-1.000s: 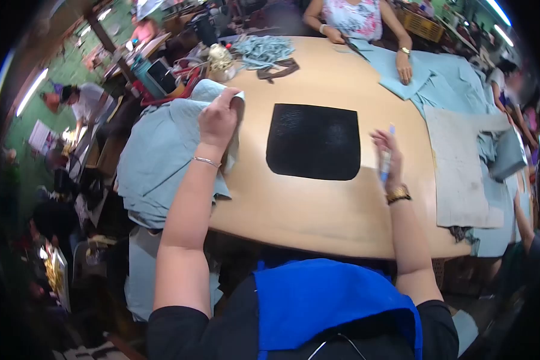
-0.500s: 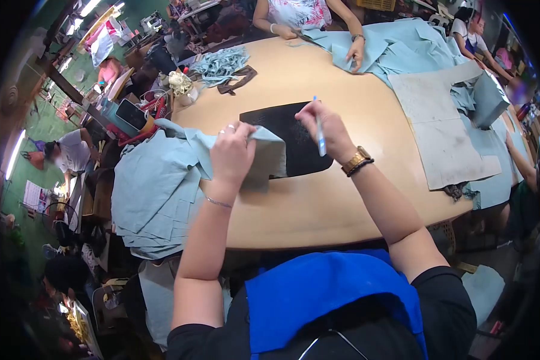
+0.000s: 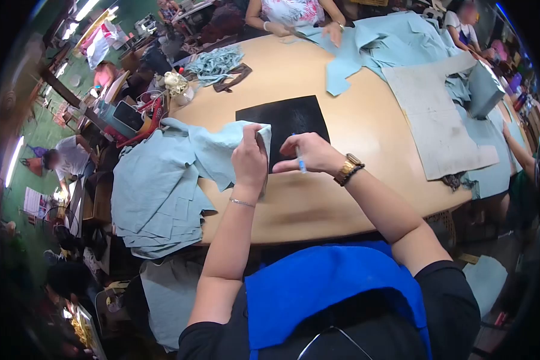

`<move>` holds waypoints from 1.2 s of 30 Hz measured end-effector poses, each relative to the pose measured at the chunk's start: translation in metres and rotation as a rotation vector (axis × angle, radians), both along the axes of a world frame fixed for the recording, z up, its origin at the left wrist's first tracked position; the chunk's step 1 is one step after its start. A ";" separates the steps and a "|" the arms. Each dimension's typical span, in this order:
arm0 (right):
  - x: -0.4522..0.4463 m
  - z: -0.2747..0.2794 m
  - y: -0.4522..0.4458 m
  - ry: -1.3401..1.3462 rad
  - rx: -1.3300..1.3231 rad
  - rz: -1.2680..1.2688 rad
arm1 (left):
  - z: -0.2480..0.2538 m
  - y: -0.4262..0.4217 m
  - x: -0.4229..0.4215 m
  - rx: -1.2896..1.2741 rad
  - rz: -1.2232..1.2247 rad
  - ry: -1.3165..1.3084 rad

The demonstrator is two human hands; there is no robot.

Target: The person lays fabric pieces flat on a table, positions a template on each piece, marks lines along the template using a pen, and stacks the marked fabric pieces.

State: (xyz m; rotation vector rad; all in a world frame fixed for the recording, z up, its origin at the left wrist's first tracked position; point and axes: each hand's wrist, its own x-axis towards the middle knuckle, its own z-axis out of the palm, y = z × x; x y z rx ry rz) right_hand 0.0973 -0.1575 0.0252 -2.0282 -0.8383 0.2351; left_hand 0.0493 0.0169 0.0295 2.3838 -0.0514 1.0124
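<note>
My left hand (image 3: 250, 159) is closed on the edge of a light blue leather-like piece (image 3: 219, 153), raised at the left of a black mat (image 3: 303, 114). The piece drapes back toward a pile of similar pieces (image 3: 153, 192) on the table's left side. Over the mat's lower part, my right hand (image 3: 313, 153) holds a slim white-and-blue pen (image 3: 301, 162), tip down, close to the raised edge. Its fingers hide part of the pen.
Across the table (image 3: 354, 174), a person's hands (image 3: 332, 35) handle scissors and light blue material (image 3: 396, 51). A grey-white sheet (image 3: 438, 120) lies at right. Light blue scrap strips (image 3: 217, 65) and a brown scrap (image 3: 234, 79) lie at the far left, near a white container (image 3: 180, 90).
My left hand has moved right and down with the leather-like piece. My right hand has come down and left with the pen. Across the table, the person's hands and material have shifted.
</note>
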 end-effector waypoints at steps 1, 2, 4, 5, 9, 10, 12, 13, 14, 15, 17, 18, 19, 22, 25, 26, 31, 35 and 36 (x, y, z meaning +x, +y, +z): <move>-0.003 0.001 0.002 -0.023 -0.046 0.053 | 0.000 -0.003 0.000 0.004 -0.032 0.021; -0.009 0.002 0.004 -0.027 -0.064 0.065 | 0.003 -0.006 0.001 0.051 -0.071 0.051; -0.011 -0.017 0.012 0.034 -0.067 0.042 | 0.012 -0.007 0.001 0.146 -0.142 0.105; -0.004 -0.042 0.018 0.054 -0.031 0.003 | 0.016 -0.007 0.000 0.161 -0.138 0.119; -0.011 -0.039 0.003 0.104 0.309 -0.145 | 0.027 0.004 -0.008 0.261 -0.079 0.217; -0.004 -0.035 -0.008 0.075 0.266 -0.186 | 0.027 0.008 -0.012 0.292 -0.058 0.249; 0.008 -0.021 -0.031 -0.107 0.310 -0.278 | 0.012 0.026 -0.014 0.371 -0.001 0.314; 0.016 -0.009 -0.046 -0.190 0.227 -0.335 | 0.004 0.035 -0.016 0.411 0.027 0.348; 0.019 0.009 -0.059 -0.241 0.250 -0.374 | 0.001 0.039 -0.018 0.349 0.053 0.329; 0.028 0.018 -0.073 -0.330 0.231 -0.388 | 0.006 0.039 -0.021 0.280 0.073 0.321; 0.032 0.050 -0.093 -0.492 0.166 -0.409 | 0.025 0.033 -0.029 0.137 0.108 0.307; 0.027 0.070 -0.101 -0.494 0.176 -0.395 | 0.033 0.035 -0.030 0.081 0.060 0.223; 0.023 0.089 -0.109 -0.497 0.186 -0.379 | 0.045 0.036 -0.034 0.052 0.014 0.145; 0.010 0.142 -0.130 -0.686 0.235 -0.341 | 0.102 0.043 -0.056 -0.038 -0.129 -0.019; -0.014 0.193 -0.142 -0.798 0.345 -0.275 | 0.176 0.064 -0.089 0.015 -0.262 -0.066; -0.008 0.201 -0.155 -0.705 0.431 -0.208 | 0.193 0.078 -0.097 -0.078 -0.298 -0.002; 0.014 0.238 -0.169 -0.681 -0.150 -0.241 | 0.225 0.115 -0.053 -0.117 -0.412 0.541; 0.096 0.202 -0.147 -0.625 -0.427 -0.169 | 0.179 0.110 0.047 0.085 -0.171 0.887; 0.142 0.177 -0.148 -0.770 -0.251 -0.169 | 0.169 0.100 0.068 0.088 -0.167 0.858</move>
